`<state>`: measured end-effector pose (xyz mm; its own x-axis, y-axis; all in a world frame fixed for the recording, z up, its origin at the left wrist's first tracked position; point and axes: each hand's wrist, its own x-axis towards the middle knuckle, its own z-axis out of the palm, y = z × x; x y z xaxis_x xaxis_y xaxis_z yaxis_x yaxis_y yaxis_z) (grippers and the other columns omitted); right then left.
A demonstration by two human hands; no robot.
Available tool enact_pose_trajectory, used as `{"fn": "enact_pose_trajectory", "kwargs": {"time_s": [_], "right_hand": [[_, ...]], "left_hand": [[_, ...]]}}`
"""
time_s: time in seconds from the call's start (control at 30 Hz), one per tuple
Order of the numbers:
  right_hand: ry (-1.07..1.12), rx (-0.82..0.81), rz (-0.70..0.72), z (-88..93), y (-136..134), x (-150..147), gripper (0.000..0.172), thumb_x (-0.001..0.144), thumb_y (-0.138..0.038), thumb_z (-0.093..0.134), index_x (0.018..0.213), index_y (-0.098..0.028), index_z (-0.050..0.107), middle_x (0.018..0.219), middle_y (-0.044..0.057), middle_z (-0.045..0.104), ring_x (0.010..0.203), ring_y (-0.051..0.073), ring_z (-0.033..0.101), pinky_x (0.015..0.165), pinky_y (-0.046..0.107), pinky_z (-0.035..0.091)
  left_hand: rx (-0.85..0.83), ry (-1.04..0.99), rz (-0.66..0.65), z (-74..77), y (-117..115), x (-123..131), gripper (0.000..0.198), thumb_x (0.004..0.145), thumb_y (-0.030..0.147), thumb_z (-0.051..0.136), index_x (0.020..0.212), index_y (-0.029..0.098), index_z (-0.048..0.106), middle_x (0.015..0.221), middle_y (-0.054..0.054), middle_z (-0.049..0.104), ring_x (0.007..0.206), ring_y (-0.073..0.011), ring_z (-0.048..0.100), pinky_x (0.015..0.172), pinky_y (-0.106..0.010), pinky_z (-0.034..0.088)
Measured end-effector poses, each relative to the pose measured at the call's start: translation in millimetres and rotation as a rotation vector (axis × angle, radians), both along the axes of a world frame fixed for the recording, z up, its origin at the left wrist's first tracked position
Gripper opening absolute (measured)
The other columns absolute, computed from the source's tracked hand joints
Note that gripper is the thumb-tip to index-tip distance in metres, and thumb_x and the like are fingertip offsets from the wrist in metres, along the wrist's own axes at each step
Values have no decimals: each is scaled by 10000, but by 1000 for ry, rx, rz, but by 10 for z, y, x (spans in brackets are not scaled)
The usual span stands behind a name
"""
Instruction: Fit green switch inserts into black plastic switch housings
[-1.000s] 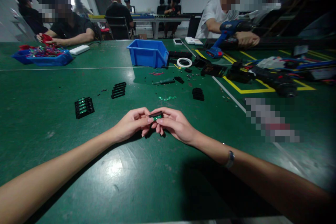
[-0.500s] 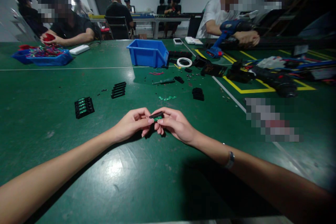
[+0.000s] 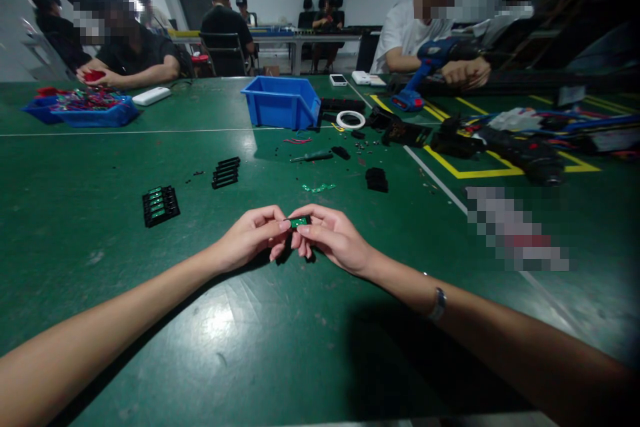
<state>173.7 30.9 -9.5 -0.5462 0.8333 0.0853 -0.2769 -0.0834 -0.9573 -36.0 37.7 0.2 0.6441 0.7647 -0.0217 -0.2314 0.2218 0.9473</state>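
My left hand (image 3: pixel 250 237) and my right hand (image 3: pixel 333 237) meet just above the green table (image 3: pixel 100 260), fingertips pinched together on one small black part with a green board (image 3: pixel 299 221). Both hands are closed on it. Ahead on the table lie loose green boards (image 3: pixel 318 187), a stack of black housings (image 3: pixel 376 179), a row of black strips (image 3: pixel 225 172) and a black block with green inserts (image 3: pixel 160 205).
A blue bin (image 3: pixel 283 101), a screwdriver (image 3: pixel 313 156) and a roll of white tape (image 3: pixel 351 119) sit further back. Another person at the right holds a blue power drill (image 3: pixel 425 70). A person at the left works over a blue tray (image 3: pixel 80 107). Cables and black parts (image 3: pixel 520 140) crowd the right.
The small part has turned in my fingers, so more of its green board faces up. My hands have stayed in place.
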Motion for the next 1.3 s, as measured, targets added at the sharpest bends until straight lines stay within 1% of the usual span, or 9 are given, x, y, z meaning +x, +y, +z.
{"fn": "enact_pose_trajectory", "kwargs": {"time_s": [0.23,0.5,0.9,1.17,1.3], "right_hand": [[-1,0,3,-8,1,-6,290,928,-315,697,1157,-156,618,777,29,711,611,135,668,525,218,518],[-30,14,-2,-20,6,-12,289,946,-368,679,1135,-158,618,771,28,701,618,138,665,532,224,517],[-40,16,-7,-13,3,-6,287,943,-374,683,1129,-164,623,761,23,702,603,137,658,523,225,508],[-25,11,-9,-11,1,-16,269,950,-358,680,1130,-164,629,764,24,703,600,130,651,517,215,495],[-30,17,-12,-22,6,-18,274,944,-361,688,1128,-167,629,762,22,708,589,129,647,529,224,504]], "left_hand": [[-36,-25,7,-19,11,8,259,945,370,662,863,158,538,742,-30,658,537,-103,581,501,-200,471],[-57,-12,15,3,6,18,283,959,379,633,829,158,513,732,-40,664,508,-101,579,495,-202,463],[-65,-9,33,-1,2,21,300,941,402,659,827,157,528,721,-31,656,500,-102,582,489,-205,469],[-46,1,34,-15,6,26,300,965,403,623,831,153,528,738,-38,658,507,-98,572,484,-203,469],[-49,2,41,-6,3,32,311,946,418,645,831,151,534,723,-33,647,506,-102,569,479,-207,472]]}}
